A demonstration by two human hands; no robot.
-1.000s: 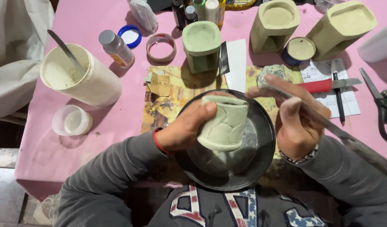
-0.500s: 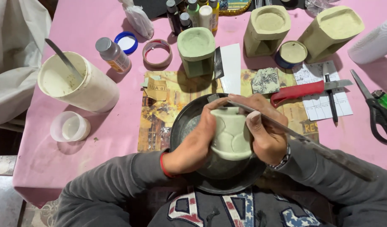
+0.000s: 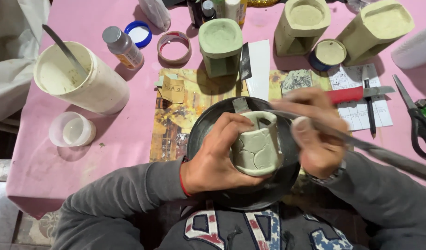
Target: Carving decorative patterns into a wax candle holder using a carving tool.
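My left hand (image 3: 217,157) grips a small pale green clay cup (image 3: 257,148) with carved curved lines, tilted on its side over a black round pan (image 3: 201,134). My right hand (image 3: 317,134) is closed on a long thin metal tool (image 3: 384,153); its tip reaches into the cup's opening and its handle runs off toward the lower right. The hand is blurred.
On the pink tablecloth (image 3: 120,139) stand a white tub (image 3: 78,78) with a stick, a small clear cup (image 3: 71,132), a bottle (image 3: 122,46), a tape ring (image 3: 174,46), three green clay moulds (image 3: 220,44), a red-handled knife (image 3: 356,94) and scissors (image 3: 416,120).
The cup has been turned from upright to lying on its side, opening away from me. My right hand moved in close and the tool tip now sits at the cup's mouth.
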